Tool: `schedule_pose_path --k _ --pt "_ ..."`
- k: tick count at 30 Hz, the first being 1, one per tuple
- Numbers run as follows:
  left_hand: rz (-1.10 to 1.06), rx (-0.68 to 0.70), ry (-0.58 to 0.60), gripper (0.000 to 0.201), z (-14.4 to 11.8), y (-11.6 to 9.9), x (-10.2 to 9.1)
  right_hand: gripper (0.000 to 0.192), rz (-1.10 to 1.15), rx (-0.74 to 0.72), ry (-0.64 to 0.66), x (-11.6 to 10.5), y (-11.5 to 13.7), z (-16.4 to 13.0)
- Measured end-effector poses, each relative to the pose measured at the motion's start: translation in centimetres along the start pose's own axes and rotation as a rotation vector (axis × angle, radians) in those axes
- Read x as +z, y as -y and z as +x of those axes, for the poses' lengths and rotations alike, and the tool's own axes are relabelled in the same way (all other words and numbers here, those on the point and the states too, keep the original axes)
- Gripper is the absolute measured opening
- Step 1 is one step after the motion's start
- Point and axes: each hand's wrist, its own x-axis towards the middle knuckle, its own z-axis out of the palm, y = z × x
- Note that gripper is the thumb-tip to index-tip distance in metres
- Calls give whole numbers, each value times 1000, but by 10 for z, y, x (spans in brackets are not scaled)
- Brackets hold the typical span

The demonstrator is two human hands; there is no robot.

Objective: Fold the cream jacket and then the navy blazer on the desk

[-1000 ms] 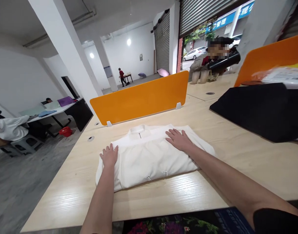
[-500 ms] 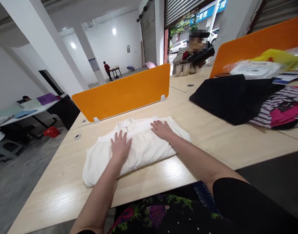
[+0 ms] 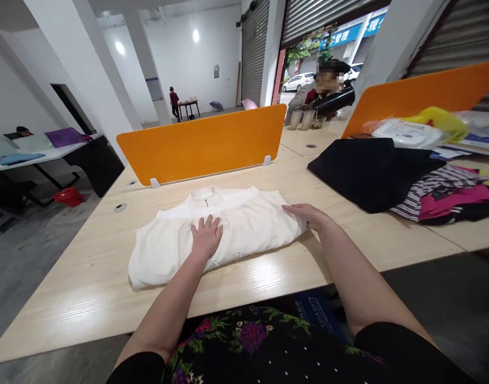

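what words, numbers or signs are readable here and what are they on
"管理": blue sign outside
"现": same sign, farther right; the rest is cut off or unclear
"13544076", as best it reads: blue printed item, lower centre; other print blurred
White package: label too small
White garment: no text seen

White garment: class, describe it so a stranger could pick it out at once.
On the pale table, find the left orange divider. In front of it lies the folded garment, under the left hand, its right end at the right hand. Unlike the dark cloth nearby, it is white.
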Motion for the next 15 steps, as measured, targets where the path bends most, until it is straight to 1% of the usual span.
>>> schedule_pose_path --k 2,3,4,5,6,8,10,12,14,15 --pt "-17 3 -6 52 1 -1 1 34 150 54 186 4 -6 -14" --pt "-31 0 -14 53 1 -2 1 33 190 61 243 8 -7 -20" --pt "-48 -6 -25 53 1 -3 0 32 217 58 271 13 -8 -26" --pt "-68 -13 -37 54 -1 -3 -2 31 234 46 276 16 -7 -30" --pt "-89 -18 -50 56 -4 -2 -5 30 245 27 250 19 -4 -33" --pt "-109 -15 -86 55 -16 1 -11 30 252 -25 144 21 5 -35" --pt "-68 41 -112 49 -32 5 -14 32 257 -85 84 22 21 -37" --pt "-1 114 -114 44 -50 10 -13 35 262 -160 100 28 45 -43" --pt "26 160 -102 44 -64 14 -8 38 275 -278 161 47 75 -54" --pt "20 166 -105 46 -69 15 -6 40 287 -347 201 62 91 -61"
